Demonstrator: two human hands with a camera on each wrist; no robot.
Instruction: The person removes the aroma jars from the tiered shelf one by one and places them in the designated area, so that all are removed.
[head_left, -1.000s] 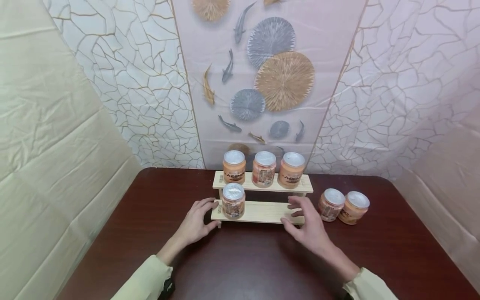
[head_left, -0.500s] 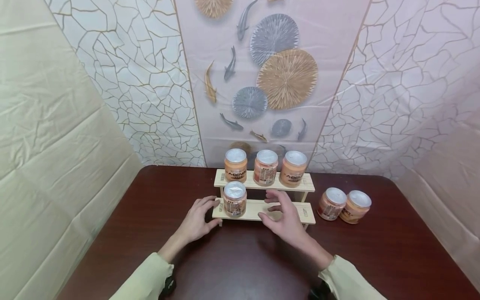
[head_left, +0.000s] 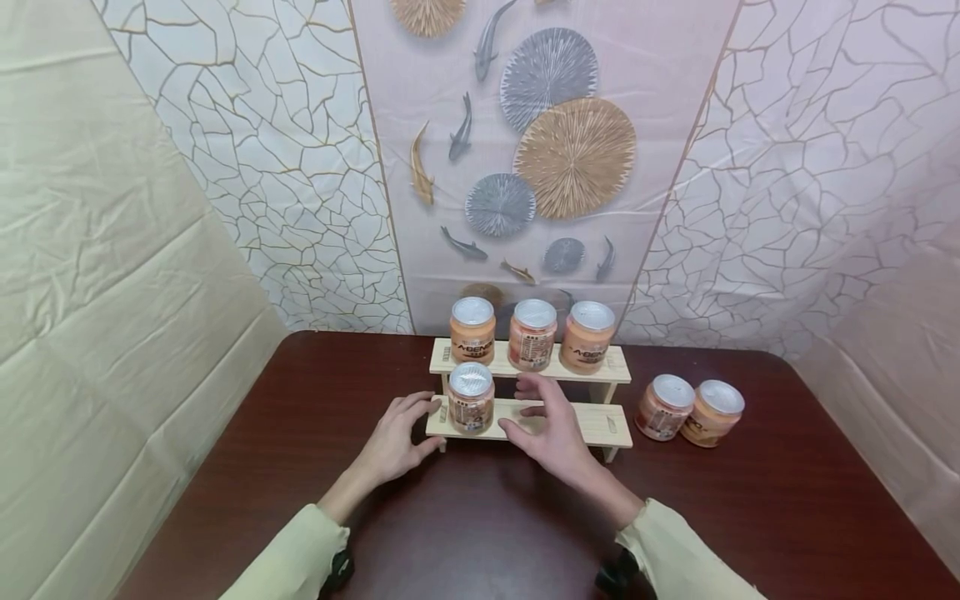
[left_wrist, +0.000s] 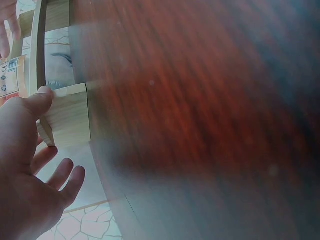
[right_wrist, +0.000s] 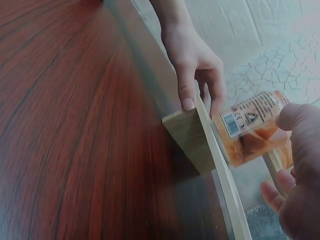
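Observation:
A two-tier wooden rack (head_left: 555, 419) stands on the table. At its left end my left hand (head_left: 392, 442) grips the lower shelf, thumb at the front edge and a finger at the back. One silver-lidded orange jar (head_left: 471, 408) stands upright on that shelf near this end; its barcode label shows in the right wrist view. My right hand (head_left: 557, 429) is over the lower shelf, to the right of this jar, fingers spread from the thumb and holding nothing. In the right wrist view, its thumb overlaps the lid end of the jar (right_wrist: 250, 135).
On the upper shelf stand a left jar (head_left: 472, 333), a middle jar (head_left: 532, 337) and a right jar (head_left: 587, 340). Two more jars, one nearer (head_left: 663, 408) and one farther right (head_left: 712, 414), stand together on the dark table (head_left: 480, 517) right of the rack. A patterned curtain (head_left: 495, 275) hangs behind.
My right hand has moved left along the lower shelf, from its right end toward the lower jar. The left hand keeps its place on the rack. The jars stand where they were.

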